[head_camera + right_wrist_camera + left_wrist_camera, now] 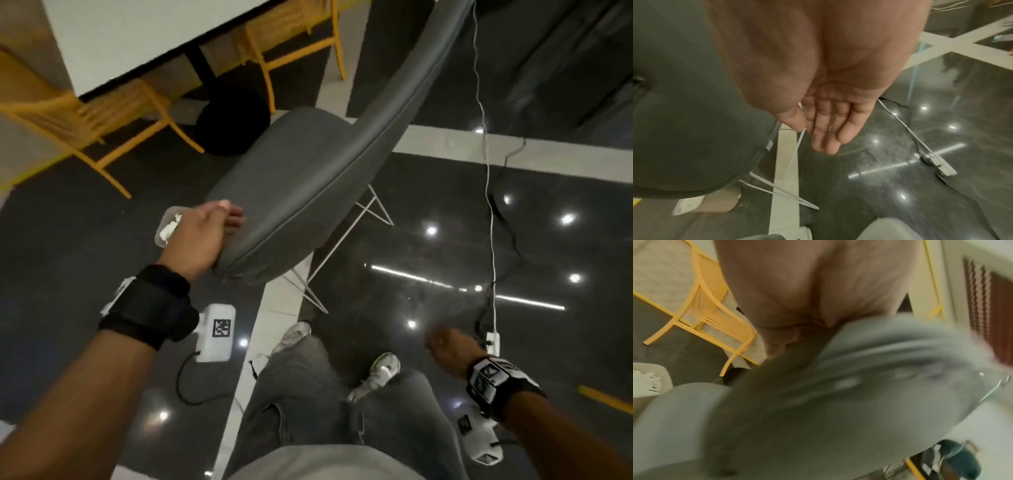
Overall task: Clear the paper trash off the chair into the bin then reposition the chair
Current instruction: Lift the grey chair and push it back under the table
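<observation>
Two hands in my view. Furthest left, the bin sits on the floor with white paper inside, just behind my left hand, which clutches the near end of the grey chair backrest. Well apart to the right, my right hand hangs slack, fingers straight, holding nothing.

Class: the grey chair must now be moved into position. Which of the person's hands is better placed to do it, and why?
Left. The left hand already holds the edge of the grey chair, fingers over its rim. The right hand hangs open and empty above the floor, apart from the chair.
</observation>
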Demonstrator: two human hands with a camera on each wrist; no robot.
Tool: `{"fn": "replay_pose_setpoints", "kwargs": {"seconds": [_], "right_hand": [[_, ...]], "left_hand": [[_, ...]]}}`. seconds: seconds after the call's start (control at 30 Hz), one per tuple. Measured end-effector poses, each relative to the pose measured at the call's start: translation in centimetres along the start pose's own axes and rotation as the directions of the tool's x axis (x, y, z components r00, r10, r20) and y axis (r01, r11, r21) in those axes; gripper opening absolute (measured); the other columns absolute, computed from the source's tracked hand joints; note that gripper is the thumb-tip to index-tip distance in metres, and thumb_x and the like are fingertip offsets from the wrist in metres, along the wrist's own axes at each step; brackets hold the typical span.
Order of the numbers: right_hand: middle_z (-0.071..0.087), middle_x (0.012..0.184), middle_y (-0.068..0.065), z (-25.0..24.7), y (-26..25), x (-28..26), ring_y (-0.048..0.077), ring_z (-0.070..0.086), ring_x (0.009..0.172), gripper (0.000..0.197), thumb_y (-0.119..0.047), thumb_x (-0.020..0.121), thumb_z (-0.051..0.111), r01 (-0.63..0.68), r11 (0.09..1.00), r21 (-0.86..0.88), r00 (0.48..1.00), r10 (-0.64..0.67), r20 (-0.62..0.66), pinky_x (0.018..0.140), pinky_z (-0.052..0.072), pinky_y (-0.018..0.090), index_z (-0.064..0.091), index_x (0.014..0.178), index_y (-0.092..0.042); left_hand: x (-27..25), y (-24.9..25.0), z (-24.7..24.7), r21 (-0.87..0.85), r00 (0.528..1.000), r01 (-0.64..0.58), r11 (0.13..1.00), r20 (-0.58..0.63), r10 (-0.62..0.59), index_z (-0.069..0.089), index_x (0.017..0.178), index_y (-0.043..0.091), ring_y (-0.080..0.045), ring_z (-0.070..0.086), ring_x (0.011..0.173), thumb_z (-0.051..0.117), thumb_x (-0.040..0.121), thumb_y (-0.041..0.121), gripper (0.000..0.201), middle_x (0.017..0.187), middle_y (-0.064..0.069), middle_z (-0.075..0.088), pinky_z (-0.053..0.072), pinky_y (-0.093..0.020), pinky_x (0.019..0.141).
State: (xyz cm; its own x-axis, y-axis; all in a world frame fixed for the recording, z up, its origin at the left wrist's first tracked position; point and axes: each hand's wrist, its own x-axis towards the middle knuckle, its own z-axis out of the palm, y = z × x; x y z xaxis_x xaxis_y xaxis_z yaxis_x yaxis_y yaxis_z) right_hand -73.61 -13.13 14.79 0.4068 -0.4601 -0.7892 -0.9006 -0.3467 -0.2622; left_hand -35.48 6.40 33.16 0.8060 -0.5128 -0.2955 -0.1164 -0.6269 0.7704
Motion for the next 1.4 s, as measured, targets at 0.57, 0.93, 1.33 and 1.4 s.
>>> {"fn": "replay_pose_setpoints", "kwargs": {"seconds": [0.57, 0.93, 1.33, 1.4], "right_hand": [[0.064, 0.105, -0.013, -26.5, -18.4, -3.9, 0.003, 0.061, 0.098, 0.022, -0.026, 0.096, 0.058, 0.923, 0.329, -0.197, 0.281, -0.93, -0.239, 0.089, 0.049, 0.018, 0.069, 0.115, -0.023], [0.064, 0.08, -0.006, -37.4, -25.0, 4.3, 0.016, 0.059, 0.076, 0.058, -0.059, 0.099, 0.023, 0.672, 0.185, -0.717, 0.311, -0.949, 0.046, 0.084, 0.048, 0.039, 0.069, 0.086, -0.026], [0.062, 0.063, 0.007, -41.3, -26.2, 7.6, 0.031, 0.056, 0.061, 0.067, -0.061, 0.092, 0.022, 0.521, 0.146, -0.841, 0.332, -0.942, 0.042, 0.058, 0.038, 0.032, 0.07, 0.072, -0.019], [0.063, 0.065, 0.007, -42.4, -26.0, 8.4, 0.03, 0.057, 0.063, 0.067, -0.06, 0.092, 0.021, 0.53, 0.163, -0.832, 0.33, -0.944, 0.026, 0.058, 0.037, 0.032, 0.072, 0.074, -0.019]], "left_hand": [[-1.9, 13.6, 11.4, 0.631, 0.886, 0.275, 0.725, -0.459, 0.063, 0.052, 0.073, 0.018, -0.031, 0.053, 0.059, 0.027, 0.093, 0.043, 0.041, 0.065, -0.004, 0.054, 0.043, -0.035, 0.06], [-0.1, 15.3, 12.5, 0.582, 0.842, 0.451, 0.676, -0.529, -0.106, 0.053, 0.064, 0.016, -0.031, 0.053, 0.054, 0.031, 0.09, 0.036, 0.039, 0.06, -0.006, 0.058, 0.038, -0.031, 0.055], [1.3, 16.8, 14.3, 0.579, 0.766, 0.52, 0.628, -0.641, -0.043, 0.049, 0.058, 0.013, -0.035, 0.054, 0.053, 0.032, 0.087, 0.039, 0.042, 0.059, -0.013, 0.062, 0.037, -0.032, 0.056], [1.2, 16.6, 14.4, 0.576, 0.764, 0.514, 0.636, -0.645, -0.032, 0.047, 0.058, 0.014, -0.035, 0.054, 0.054, 0.03, 0.087, 0.039, 0.042, 0.06, -0.011, 0.061, 0.043, -0.032, 0.057]]}}
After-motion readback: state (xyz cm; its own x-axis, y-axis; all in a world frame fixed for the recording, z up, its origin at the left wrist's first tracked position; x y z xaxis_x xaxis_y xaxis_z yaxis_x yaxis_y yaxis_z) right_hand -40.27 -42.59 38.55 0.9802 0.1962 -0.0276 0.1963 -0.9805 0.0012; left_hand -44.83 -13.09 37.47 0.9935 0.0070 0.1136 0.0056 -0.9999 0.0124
